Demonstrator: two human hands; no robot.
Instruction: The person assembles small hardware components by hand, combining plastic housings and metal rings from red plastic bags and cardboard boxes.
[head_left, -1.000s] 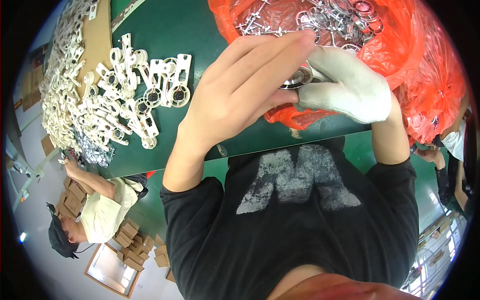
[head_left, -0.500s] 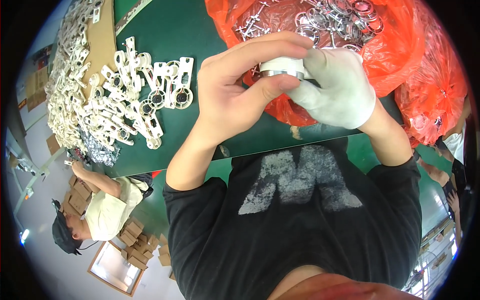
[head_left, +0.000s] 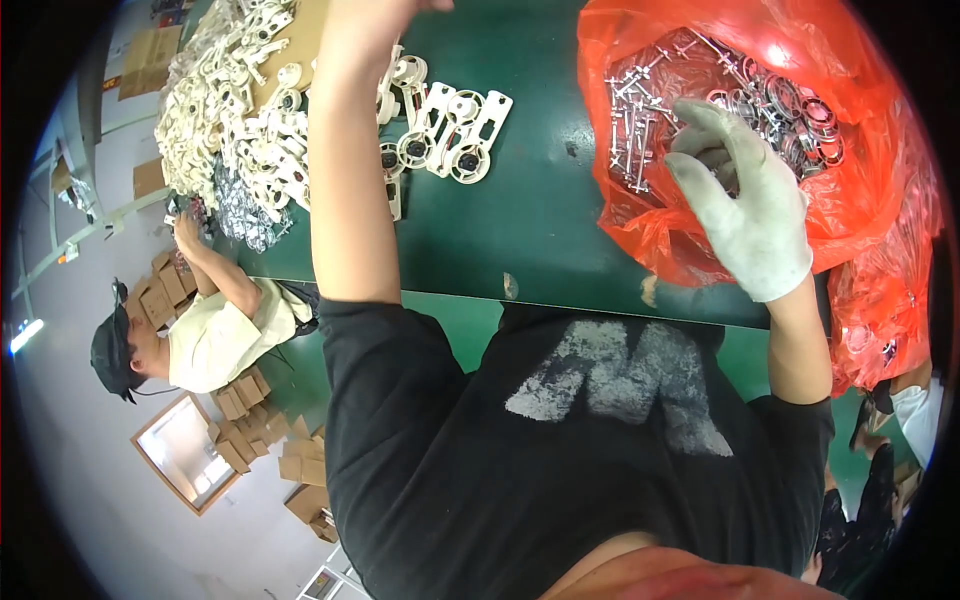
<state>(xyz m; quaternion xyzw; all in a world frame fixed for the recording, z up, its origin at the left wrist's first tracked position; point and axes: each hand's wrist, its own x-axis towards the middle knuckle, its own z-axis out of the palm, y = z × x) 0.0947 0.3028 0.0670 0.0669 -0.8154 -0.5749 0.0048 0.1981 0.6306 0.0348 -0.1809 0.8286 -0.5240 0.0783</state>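
Note:
My right hand [head_left: 748, 200], in a white glove, hovers over an open red plastic bag [head_left: 655, 245] at the right of the table. Its thumb and fingers are apart, slightly curled, and I see nothing held. Beneath and around it in the bag lie chrome rings [head_left: 785, 98] and thin silver cross-shaped pieces [head_left: 632, 130]. My bare left hand [head_left: 378, 18] reaches far forward to the upper edge of the view, where most of its fingers are cut off; whether it holds anything is hidden. Its forearm passes over cream plastic parts [head_left: 470, 163] with round ends and dark centres.
A large heap of cream parts [head_left: 205, 110] covers the table's left side, beside clear bags of dark pieces [head_left: 248, 215]. The green table [head_left: 530, 220] ends near my shirt. A co-worker [head_left: 215, 330] sits at the left. Another red bag [head_left: 880, 325] hangs at the right.
My hands have parted from the white-and-silver round piece they held together. The left has reached forward and left; the right has moved right and opened over the bag. The view has shifted too.

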